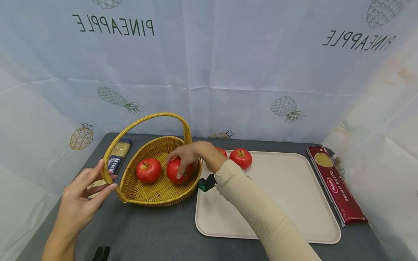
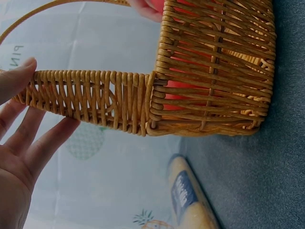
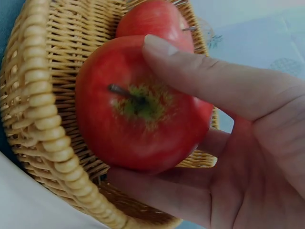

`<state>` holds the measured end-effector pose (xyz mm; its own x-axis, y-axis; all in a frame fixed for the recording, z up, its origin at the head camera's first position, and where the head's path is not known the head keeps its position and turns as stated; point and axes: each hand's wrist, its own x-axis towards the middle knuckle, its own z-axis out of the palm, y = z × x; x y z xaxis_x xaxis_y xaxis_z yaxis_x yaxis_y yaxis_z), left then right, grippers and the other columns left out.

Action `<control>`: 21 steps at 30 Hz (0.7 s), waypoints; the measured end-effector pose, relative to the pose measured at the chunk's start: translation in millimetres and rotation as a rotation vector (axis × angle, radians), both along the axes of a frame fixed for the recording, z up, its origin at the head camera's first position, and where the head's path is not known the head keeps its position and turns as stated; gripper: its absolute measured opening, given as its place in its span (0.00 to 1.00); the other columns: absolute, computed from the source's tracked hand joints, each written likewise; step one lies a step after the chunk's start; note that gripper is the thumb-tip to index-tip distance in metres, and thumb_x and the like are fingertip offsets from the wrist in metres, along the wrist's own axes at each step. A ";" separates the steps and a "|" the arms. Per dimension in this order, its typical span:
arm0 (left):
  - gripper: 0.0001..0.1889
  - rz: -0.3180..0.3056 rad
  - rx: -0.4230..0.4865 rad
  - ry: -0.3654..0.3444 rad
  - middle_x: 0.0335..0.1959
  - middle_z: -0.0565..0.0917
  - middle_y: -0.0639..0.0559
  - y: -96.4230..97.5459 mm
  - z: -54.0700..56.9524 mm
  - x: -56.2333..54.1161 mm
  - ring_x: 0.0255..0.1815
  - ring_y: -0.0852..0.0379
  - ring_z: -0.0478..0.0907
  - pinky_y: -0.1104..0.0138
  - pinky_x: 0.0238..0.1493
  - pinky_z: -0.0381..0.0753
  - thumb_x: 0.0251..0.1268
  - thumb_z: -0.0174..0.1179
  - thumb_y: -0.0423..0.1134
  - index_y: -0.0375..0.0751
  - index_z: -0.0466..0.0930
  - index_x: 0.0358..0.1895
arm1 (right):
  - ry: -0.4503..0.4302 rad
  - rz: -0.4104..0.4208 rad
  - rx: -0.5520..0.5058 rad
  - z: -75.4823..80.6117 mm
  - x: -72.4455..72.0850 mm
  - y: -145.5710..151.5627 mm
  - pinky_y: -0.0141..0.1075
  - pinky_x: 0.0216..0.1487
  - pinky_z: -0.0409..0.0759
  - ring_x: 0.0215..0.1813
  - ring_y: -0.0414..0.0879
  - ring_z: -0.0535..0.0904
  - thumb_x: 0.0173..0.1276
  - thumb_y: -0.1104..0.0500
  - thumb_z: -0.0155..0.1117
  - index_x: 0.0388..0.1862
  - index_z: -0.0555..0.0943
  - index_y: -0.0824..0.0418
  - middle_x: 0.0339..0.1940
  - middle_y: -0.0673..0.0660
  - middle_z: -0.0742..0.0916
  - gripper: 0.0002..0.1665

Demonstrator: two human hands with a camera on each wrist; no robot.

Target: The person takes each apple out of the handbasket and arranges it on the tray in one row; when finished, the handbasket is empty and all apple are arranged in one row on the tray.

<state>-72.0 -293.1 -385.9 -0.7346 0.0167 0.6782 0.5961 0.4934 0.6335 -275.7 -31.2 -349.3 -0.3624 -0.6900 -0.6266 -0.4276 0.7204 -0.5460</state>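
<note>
A yellow wicker basket (image 1: 153, 197) with a tall arched handle stands on the left side of the table. My left hand (image 1: 80, 199) pinches the lower left part of that handle between thumb and fingers, as the left wrist view also shows. Inside the basket, my right hand (image 1: 187, 156) grips a red apple (image 3: 138, 109) with the thumb on one side and fingers on the other. Another red apple (image 1: 148, 170) sits in the basket to the left of it. Part of the gripped apple is covered by my fingers in the head view.
Right of the basket lies a beige tray (image 1: 277, 203), with a red apple (image 1: 241, 158) and a partly hidden apple (image 1: 222, 152) at its back left. A red pasta packet (image 1: 336, 185) lies beyond the tray's right edge. Behind the basket's left side is a yellow-and-blue packet (image 1: 119, 156).
</note>
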 end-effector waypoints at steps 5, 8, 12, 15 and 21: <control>0.40 0.017 -0.010 -0.001 0.48 0.81 0.58 0.6 0.5 0.7 0.51 0.72 0.86 0.82 0.46 0.87 0.48 0.67 0.09 0.21 0.68 0.70 | -0.030 -0.007 -0.055 6.3 2.8 3.0 0.41 0.54 0.92 0.67 0.49 0.70 0.64 0.52 0.77 0.75 0.69 0.44 0.73 0.52 0.69 0.43; 0.40 0.018 -0.013 -0.002 0.48 0.81 0.58 0.8 0.7 0.7 0.51 0.72 0.86 0.82 0.46 0.86 0.49 0.67 0.09 0.21 0.68 0.70 | -0.038 -0.009 -0.092 8.8 3.8 6.4 0.42 0.56 0.91 0.69 0.49 0.68 0.65 0.53 0.75 0.76 0.68 0.45 0.73 0.52 0.69 0.42; 0.40 0.021 -0.015 -0.002 0.47 0.81 0.59 0.7 0.4 0.9 0.51 0.73 0.86 0.82 0.46 0.86 0.49 0.67 0.10 0.22 0.68 0.70 | -0.060 -0.040 -0.138 10.3 3.7 12.1 0.45 0.57 0.91 0.70 0.50 0.68 0.67 0.53 0.74 0.77 0.68 0.47 0.73 0.54 0.70 0.42; 0.40 0.021 -0.012 -0.002 0.47 0.81 0.59 0.6 0.0 0.9 0.51 0.73 0.86 0.82 0.46 0.86 0.49 0.67 0.10 0.21 0.68 0.70 | -0.069 -0.065 -0.158 9.9 2.8 16.5 0.45 0.54 0.92 0.70 0.51 0.69 0.67 0.52 0.74 0.77 0.67 0.46 0.72 0.54 0.71 0.41; 0.38 0.013 -0.006 0.003 0.47 0.81 0.58 0.7 -0.2 0.4 0.51 0.72 0.86 0.82 0.46 0.87 0.51 0.67 0.10 0.21 0.67 0.70 | -0.029 -0.038 -0.198 6.6 0.4 24.0 0.39 0.54 0.91 0.69 0.49 0.70 0.67 0.49 0.73 0.76 0.67 0.47 0.70 0.54 0.72 0.41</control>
